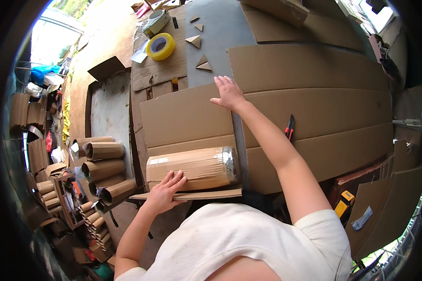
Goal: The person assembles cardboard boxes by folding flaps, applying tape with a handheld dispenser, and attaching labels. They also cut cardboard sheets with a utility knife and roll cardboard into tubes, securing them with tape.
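Note:
A cardboard-wrapped roll point(192, 167) with clear tape over its right end lies on its side on a creased cardboard sheet point(187, 117), close in front of me. My left hand point(166, 191) rests on the roll's near side, fingers stretched out, with its thumb side by the sheet's near flap point(213, 193). Farther off, my right hand point(229, 95) is open with fingers spread at the sheet's far right corner; whether it touches the sheet, I cannot tell. To the right, a red and black utility knife point(290, 127) lies on a large flat cardboard panel point(314, 110).
A yellow tape roll point(161, 46) and a tape dispenser point(156, 22) sit at the far left of the table. Several small cardboard triangles point(203, 63) lie beyond my right hand. Cardboard tubes point(104, 168) are stacked at left. A yellow tool point(344, 203) stands at lower right.

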`<state>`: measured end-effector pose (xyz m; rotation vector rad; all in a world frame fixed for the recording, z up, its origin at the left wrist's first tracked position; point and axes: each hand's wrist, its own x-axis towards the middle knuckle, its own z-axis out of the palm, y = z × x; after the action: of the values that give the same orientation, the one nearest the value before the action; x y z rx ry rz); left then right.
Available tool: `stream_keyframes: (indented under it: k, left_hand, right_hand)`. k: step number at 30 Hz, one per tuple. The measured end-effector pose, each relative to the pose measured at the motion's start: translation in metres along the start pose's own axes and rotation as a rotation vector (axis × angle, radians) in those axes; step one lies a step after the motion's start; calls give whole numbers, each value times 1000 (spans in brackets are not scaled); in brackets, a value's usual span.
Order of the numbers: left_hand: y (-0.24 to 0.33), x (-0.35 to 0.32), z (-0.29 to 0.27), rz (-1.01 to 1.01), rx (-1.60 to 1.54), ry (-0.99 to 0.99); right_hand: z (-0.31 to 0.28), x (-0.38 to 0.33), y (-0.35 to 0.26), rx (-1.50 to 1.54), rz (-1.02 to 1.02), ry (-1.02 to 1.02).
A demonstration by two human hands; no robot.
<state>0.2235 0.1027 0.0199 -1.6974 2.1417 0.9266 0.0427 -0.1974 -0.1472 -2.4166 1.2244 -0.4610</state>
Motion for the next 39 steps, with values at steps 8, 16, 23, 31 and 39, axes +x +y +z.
stream_keyframes:
  k: [8, 16, 23, 31, 39]
  left_hand:
    - [-8, -4, 11, -22, -34, 29]
    - [-13, -8, 32, 135, 104, 596]
    - [-5, 6, 10, 93, 53, 709]
    - [0, -5, 45, 44, 35, 720]
    - [23, 27, 31, 162, 81, 636]
  right_hand:
    - [-43, 30, -50, -252, -44, -239]
    - [-119, -148, -108, 281, -422, -216]
    - [-130, -206, -130, 296, -316, -153]
    - [-98, -215, -127, 319, -213, 99]
    - [-95, -222, -128, 336, -95, 204]
